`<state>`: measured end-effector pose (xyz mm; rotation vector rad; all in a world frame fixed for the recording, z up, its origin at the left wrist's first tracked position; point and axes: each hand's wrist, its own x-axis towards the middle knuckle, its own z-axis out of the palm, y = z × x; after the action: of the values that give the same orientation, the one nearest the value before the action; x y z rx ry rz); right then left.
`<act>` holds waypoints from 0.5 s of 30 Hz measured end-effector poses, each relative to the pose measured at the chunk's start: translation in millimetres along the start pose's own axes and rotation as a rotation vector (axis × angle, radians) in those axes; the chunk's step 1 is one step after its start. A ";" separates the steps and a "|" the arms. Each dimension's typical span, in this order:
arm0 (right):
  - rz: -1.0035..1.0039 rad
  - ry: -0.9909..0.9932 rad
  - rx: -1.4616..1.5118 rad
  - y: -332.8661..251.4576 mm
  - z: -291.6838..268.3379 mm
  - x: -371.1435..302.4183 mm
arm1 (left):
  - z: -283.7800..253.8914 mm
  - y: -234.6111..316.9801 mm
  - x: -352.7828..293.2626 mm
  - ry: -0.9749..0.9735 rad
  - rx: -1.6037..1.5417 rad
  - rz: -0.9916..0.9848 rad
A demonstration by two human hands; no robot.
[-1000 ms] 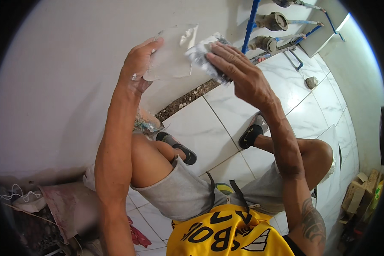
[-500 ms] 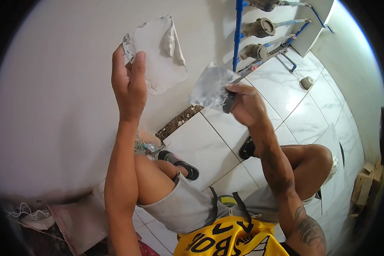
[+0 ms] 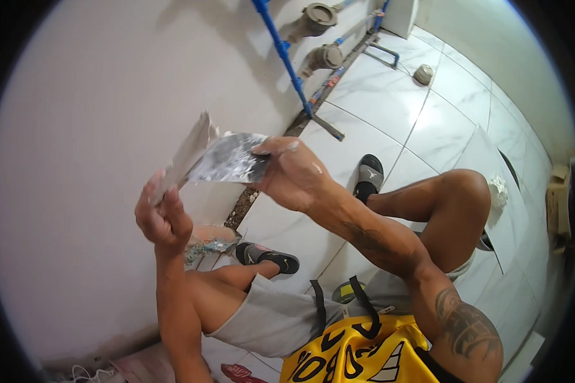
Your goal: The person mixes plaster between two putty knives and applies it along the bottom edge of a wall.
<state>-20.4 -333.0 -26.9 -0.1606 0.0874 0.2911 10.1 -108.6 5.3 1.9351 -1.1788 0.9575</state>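
Note:
My left hand [image 3: 163, 214] is closed around the lower edge of a thin flat board [image 3: 184, 156], tilted so it shows nearly edge-on. White putty [image 3: 204, 131] clings to its upper end. In my right hand [image 3: 297, 175] is a wide metal putty knife [image 3: 227, 159], gripped by its dark handle end. Its shiny blade is smeared with white, and the far edge meets or overlaps the board; whether they touch I cannot tell. White smears mark the right thumb and wrist.
A pale wall [image 3: 76, 191] rises on the left. Blue pipes [image 3: 278, 45] and dusty meter-like fittings [image 3: 329, 57] stand along it. A rough lump [image 3: 423, 74] sits on the marbled tiles [image 3: 377, 115]. White putty [image 3: 498, 191] lies on a sheet [image 3: 479, 153] at right; debris [image 3: 211, 247] lies near my left foot.
My left hand has come down and turned the board from face-on to nearly edge-on. The right hand has moved left, bringing the putty knife to the board. The view has shifted.

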 end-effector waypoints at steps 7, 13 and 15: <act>0.087 -0.031 0.063 -4.6 8.3 -16.5 | -9.4 8.6 -16.7 -0.214 0.031 -0.006; 0.130 0.062 0.054 -1.8 12.3 -20.9 | -19.8 2.3 -36.5 -0.228 0.129 0.065; 0.128 0.041 0.046 0.5 11.9 -21.1 | -26.7 4.9 -41.5 -0.205 0.168 0.071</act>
<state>-40.0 -336.4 -13.0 -0.1154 0.1450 0.4134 -14.3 -70.7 -15.5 2.1799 -1.3262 0.9382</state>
